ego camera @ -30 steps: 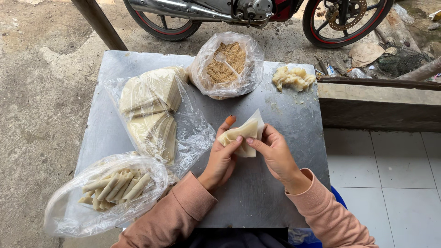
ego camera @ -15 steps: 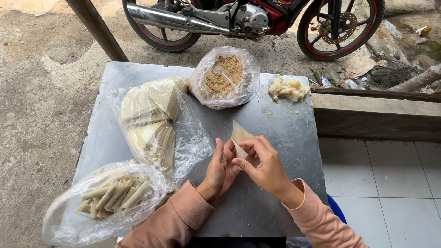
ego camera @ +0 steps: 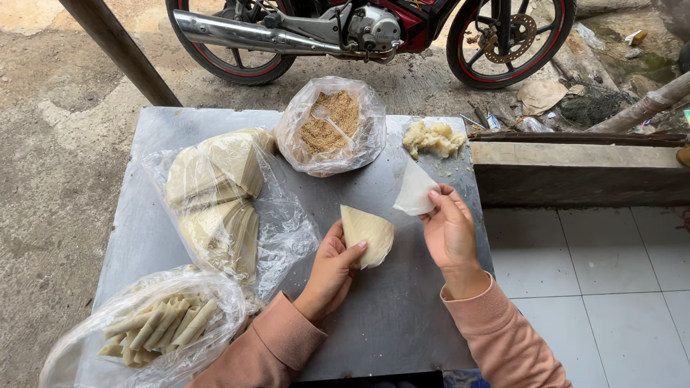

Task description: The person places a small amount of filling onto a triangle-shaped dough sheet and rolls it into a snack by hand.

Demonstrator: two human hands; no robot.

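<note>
We observe a grey metal table (ego camera: 402, 323) set outdoors, with both hands working near its right half. The left hand (ego camera: 332, 269) holds a folded, cream-coloured wrapper stack (ego camera: 368, 233) just above the tabletop's centre, fingers curled under it and the thumb pressed on its lower edge. The right hand (ego camera: 451, 231), close to the right edge, pinches a single thin white wrapper sheet (ego camera: 415, 191) between thumb and fingertips; the sheet hangs clear of the stack, lifted slightly off the surface.

We note three plastic bags on the tabletop. An open bag of brown crumbs (ego camera: 329, 128) stands at the far edge, with a small clear spoon lying in it. A larger bag of stacked wrappers (ego camera: 215, 194) lies along the left half. A bag of finished pale rolls (ego camera: 154, 327) rests at the near left corner. A lump of pale yellow filling (ego camera: 433, 138) sits bare on the far right corner.

Beyond the table we record a parked motorcycle (ego camera: 374, 29) on concrete ground.
</note>
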